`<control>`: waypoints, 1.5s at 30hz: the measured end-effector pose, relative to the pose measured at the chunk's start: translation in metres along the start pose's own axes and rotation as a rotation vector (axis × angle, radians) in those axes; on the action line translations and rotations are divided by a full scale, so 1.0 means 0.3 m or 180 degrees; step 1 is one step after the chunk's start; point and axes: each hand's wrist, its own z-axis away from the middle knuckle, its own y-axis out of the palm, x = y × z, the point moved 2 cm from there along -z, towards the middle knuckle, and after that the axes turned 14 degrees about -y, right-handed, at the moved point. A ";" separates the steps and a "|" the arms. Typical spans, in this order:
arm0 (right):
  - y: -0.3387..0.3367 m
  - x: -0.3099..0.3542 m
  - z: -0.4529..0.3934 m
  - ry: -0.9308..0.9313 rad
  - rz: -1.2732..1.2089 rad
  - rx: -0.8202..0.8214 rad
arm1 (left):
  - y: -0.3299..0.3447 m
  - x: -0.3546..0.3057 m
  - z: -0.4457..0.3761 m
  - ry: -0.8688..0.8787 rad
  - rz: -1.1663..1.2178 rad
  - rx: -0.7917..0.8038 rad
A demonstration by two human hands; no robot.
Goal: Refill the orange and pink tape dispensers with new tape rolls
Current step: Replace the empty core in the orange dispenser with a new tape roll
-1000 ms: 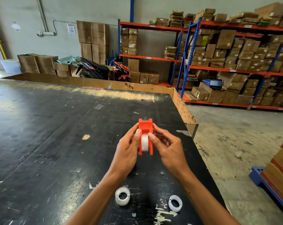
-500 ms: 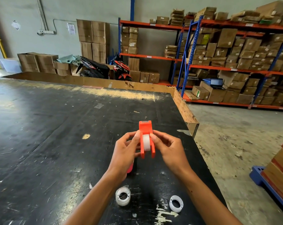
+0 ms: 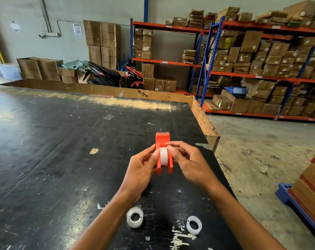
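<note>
I hold the orange tape dispenser (image 3: 162, 141) upright above the black table (image 3: 54, 150), its cutter end pointing away from me. A white tape roll (image 3: 164, 156) sits between its two side walls. My left hand (image 3: 141, 170) grips the dispenser's left side with the thumb against the roll. From the other side my right hand (image 3: 187, 163) presses fingertips on the roll's top right edge. A sliver of pink, perhaps the pink dispenser (image 3: 145, 161), shows behind my left fingers. Two more white rolls lie near me: one full roll (image 3: 135, 217) and one thin ring (image 3: 194, 225).
The table's right edge (image 3: 203, 121) runs close to my right hand, with concrete floor beyond it. A blue pallet with stacked boxes (image 3: 308, 188) stands at the right. Shelving racks full of cartons (image 3: 261, 60) line the back wall.
The dispenser has tilted slightly and dropped a little toward me. My right fingers have shifted onto the top of the roll.
</note>
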 end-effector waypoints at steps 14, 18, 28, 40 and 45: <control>-0.038 0.041 -0.003 -0.0802 0.0894 0.0345 | -0.010 -0.017 0.018 0.0161 -0.0237 -0.0181; -0.030 0.060 -0.015 -0.0622 0.1027 0.0480 | -0.004 -0.020 0.030 0.0275 -0.0377 -0.0111; -0.024 0.082 -0.011 -0.0416 0.0721 0.0240 | -0.003 -0.023 0.036 0.0337 -0.0281 -0.0204; -0.044 0.067 -0.018 -0.0231 0.0076 -0.0110 | 0.009 0.032 0.054 -0.0099 -0.0239 0.0275; -0.049 0.055 -0.021 -0.0118 -0.0112 0.0046 | 0.028 0.059 0.048 0.0019 -0.0641 -0.0074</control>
